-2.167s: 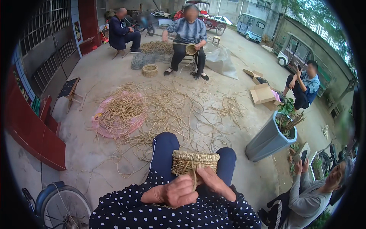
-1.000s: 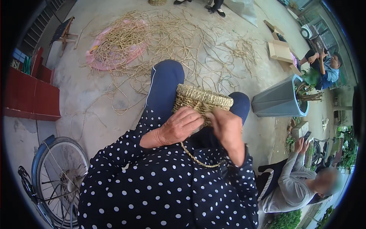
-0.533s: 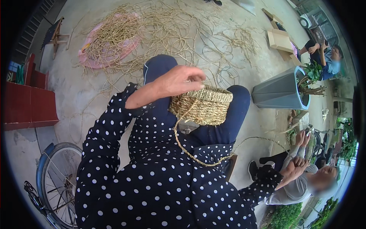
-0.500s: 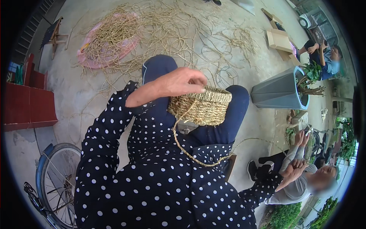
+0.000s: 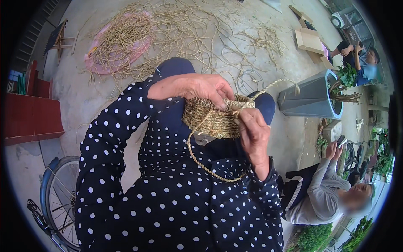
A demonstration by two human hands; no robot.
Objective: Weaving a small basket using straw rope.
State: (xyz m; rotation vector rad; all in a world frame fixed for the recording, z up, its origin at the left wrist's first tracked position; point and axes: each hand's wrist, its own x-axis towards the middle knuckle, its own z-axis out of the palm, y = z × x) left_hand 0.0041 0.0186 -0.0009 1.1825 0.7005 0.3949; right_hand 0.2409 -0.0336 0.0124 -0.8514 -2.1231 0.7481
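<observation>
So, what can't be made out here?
Head view: the floor of the basket, hidden by its near wall and the left hand.
Head view: the exact grip of the right hand, covered by its own knuckles.
Head view: where the hanging cord runs on, lost at the right sleeve.
Head view: the rest of the bicycle, cut by the dark rim.

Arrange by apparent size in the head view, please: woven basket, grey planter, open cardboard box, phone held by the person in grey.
1. Woven basket and grey planter: too alike to rank; the basket is partly covered.
2. Open cardboard box.
3. Phone.
</observation>
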